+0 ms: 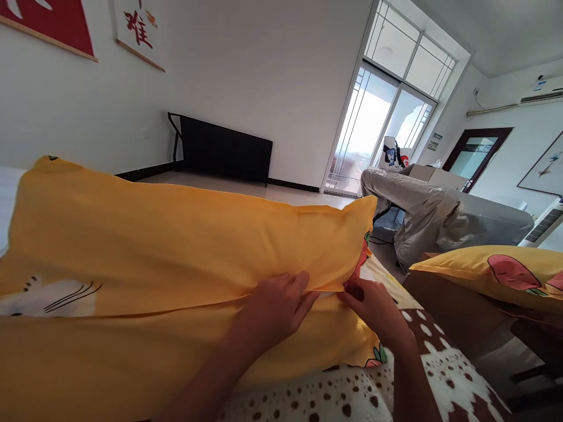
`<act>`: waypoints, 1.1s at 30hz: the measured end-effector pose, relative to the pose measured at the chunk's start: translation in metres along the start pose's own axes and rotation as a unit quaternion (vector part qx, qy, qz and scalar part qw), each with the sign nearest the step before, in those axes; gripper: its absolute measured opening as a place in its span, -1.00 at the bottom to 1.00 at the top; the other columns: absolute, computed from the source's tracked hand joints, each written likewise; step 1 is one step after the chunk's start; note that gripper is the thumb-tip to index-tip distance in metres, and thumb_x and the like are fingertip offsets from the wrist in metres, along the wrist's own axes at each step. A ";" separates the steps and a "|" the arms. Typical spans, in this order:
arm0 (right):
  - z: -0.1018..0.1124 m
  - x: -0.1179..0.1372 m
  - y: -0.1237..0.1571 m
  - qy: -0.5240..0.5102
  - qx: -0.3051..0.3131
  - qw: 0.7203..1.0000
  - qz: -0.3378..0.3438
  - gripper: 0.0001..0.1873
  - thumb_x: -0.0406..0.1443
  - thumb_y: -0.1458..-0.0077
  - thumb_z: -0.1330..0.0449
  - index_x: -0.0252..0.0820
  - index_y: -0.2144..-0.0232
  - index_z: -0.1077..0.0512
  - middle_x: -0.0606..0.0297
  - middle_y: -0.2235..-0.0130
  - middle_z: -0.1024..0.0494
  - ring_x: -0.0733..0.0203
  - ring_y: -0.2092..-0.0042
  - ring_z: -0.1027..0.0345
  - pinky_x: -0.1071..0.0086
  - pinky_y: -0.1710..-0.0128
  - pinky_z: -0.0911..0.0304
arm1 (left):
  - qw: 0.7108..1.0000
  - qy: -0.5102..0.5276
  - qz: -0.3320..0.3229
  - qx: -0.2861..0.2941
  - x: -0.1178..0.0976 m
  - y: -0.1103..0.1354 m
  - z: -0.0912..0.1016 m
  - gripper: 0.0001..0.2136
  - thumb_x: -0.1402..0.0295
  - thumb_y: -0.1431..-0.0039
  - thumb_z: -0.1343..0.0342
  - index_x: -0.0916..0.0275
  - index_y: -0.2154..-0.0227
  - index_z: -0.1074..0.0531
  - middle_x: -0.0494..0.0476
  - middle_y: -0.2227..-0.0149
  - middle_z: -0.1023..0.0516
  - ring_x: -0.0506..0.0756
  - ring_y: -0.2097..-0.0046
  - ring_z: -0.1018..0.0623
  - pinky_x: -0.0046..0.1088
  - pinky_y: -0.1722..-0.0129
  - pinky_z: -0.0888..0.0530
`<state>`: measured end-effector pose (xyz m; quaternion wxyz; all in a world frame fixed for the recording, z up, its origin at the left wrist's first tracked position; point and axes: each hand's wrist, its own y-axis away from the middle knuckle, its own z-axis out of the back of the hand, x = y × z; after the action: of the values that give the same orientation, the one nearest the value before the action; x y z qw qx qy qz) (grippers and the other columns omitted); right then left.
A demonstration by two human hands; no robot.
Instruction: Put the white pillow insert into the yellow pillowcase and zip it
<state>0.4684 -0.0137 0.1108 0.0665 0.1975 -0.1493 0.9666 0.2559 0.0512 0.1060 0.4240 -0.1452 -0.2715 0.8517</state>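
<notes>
A big pillow in a yellow pillowcase lies across a white sheet with brown spots. My left hand rests on the pillowcase near its open end, fingers pinching the fabric edge. My right hand is close beside it, fingers closed on the same edge where a strawberry print shows. The two hands nearly touch at the seam.
A second yellow strawberry pillow lies at the right on a brown box. A sofa under grey plastic wrap stands behind it. A black folded table leans on the far wall beside a glass balcony door.
</notes>
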 end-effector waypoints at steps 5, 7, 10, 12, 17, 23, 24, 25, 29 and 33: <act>-0.007 0.004 -0.003 0.071 -0.013 0.997 -0.019 -0.83 -0.26 -0.09 -0.06 -0.18 0.47 -0.41 0.30 0.46 -0.53 0.27 0.44 -0.28 0.43 0.46 0.11 | 1.000 -0.002 -0.005 -0.007 0.001 -0.001 -0.002 -0.75 0.20 -0.31 0.21 0.20 0.41 -0.20 0.02 0.53 -0.40 0.10 0.48 -0.45 -0.40 0.50 -0.20; -0.010 0.006 -0.003 0.096 -0.020 0.995 -0.028 -0.84 -0.32 -0.06 -0.05 -0.18 0.49 -0.40 0.29 0.47 -0.52 0.26 0.44 -0.27 0.42 0.46 0.14 | 1.000 -0.004 -0.006 -0.015 0.001 0.000 -0.002 -0.76 0.20 -0.30 0.20 0.20 0.42 -0.20 0.02 0.53 -0.40 0.10 0.48 -0.45 -0.40 0.50 -0.20; -0.012 0.010 -0.003 0.099 -0.033 0.993 -0.052 -0.86 -0.33 -0.02 -0.06 -0.19 0.50 -0.39 0.28 0.46 -0.52 0.26 0.42 -0.27 0.41 0.46 0.16 | 1.000 -0.002 -0.004 -0.019 0.001 0.001 -0.001 -0.76 0.20 -0.30 0.20 0.20 0.42 -0.20 0.02 0.53 -0.40 0.10 0.48 -0.45 -0.41 0.51 -0.19; -0.012 0.012 -0.002 0.085 -0.036 0.994 -0.065 -0.85 -0.31 -0.04 -0.05 -0.18 0.47 -0.40 0.29 0.43 -0.53 0.26 0.41 -0.28 0.42 0.46 0.16 | 1.000 -0.001 0.000 -0.016 0.001 0.001 -0.001 -0.76 0.20 -0.30 0.20 0.20 0.42 -0.20 0.03 0.52 -0.41 0.10 0.48 -0.45 -0.42 0.51 -0.18; -0.016 0.019 -0.001 0.105 -0.041 0.989 -0.093 -0.82 -0.31 -0.08 -0.02 -0.20 0.43 -0.41 0.24 0.41 -0.55 0.23 0.40 -0.29 0.41 0.47 0.18 | 1.000 -0.003 0.004 -0.010 -0.001 0.001 0.001 -0.74 0.20 -0.30 0.21 0.21 0.43 -0.20 0.03 0.54 -0.40 0.10 0.49 -0.44 -0.43 0.52 -0.16; -0.019 0.029 0.000 0.101 -0.097 0.983 -0.122 -0.85 -0.28 -0.04 -0.07 -0.17 0.51 -0.39 0.32 0.49 -0.51 0.29 0.44 -0.28 0.42 0.49 0.19 | 1.000 -0.005 0.008 -0.011 0.001 0.000 -0.001 -0.75 0.21 -0.30 0.20 0.21 0.43 -0.22 0.03 0.54 -0.40 0.10 0.48 -0.44 -0.41 0.51 -0.17; -0.020 0.031 0.000 0.117 -0.111 0.979 -0.128 -0.85 -0.28 -0.04 -0.07 -0.17 0.50 -0.39 0.32 0.48 -0.51 0.29 0.44 -0.29 0.41 0.50 0.20 | 1.000 -0.006 0.007 -0.010 0.001 0.000 -0.001 -0.75 0.21 -0.29 0.20 0.21 0.43 -0.22 0.03 0.54 -0.40 0.10 0.48 -0.44 -0.41 0.50 -0.17; -0.022 0.033 0.001 0.139 -0.123 0.974 -0.134 -0.86 -0.28 -0.05 -0.07 -0.17 0.49 -0.38 0.31 0.47 -0.52 0.28 0.44 -0.30 0.41 0.50 0.21 | 1.000 -0.006 0.005 -0.009 0.001 0.000 -0.001 -0.75 0.21 -0.29 0.20 0.21 0.43 -0.22 0.04 0.53 -0.41 0.10 0.47 -0.44 -0.41 0.50 -0.17; -0.032 0.040 0.000 0.213 -0.138 0.958 -0.134 -0.87 -0.32 -0.11 -0.03 -0.21 0.41 -0.36 0.23 0.41 -0.53 0.22 0.40 -0.38 0.39 0.51 0.19 | 1.000 -0.002 0.000 -0.004 0.000 -0.001 -0.001 -0.75 0.21 -0.28 0.18 0.21 0.44 -0.23 0.05 0.51 -0.42 0.09 0.46 -0.44 -0.41 0.49 -0.17; -0.035 0.042 -0.002 0.226 -0.126 0.956 -0.137 -0.80 -0.30 -0.17 0.06 -0.25 0.32 -0.34 0.14 0.41 -0.54 0.11 0.37 -0.44 0.37 0.52 0.13 | 1.000 -0.003 0.003 -0.001 0.000 -0.001 0.000 -0.77 0.24 -0.27 0.16 0.22 0.45 -0.24 0.06 0.50 -0.44 0.08 0.45 -0.44 -0.42 0.48 -0.18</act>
<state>0.4182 0.0021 0.0972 0.2549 -0.0180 -0.2225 0.9408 0.2567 0.0514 0.1061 0.4208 -0.1442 -0.2735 0.8529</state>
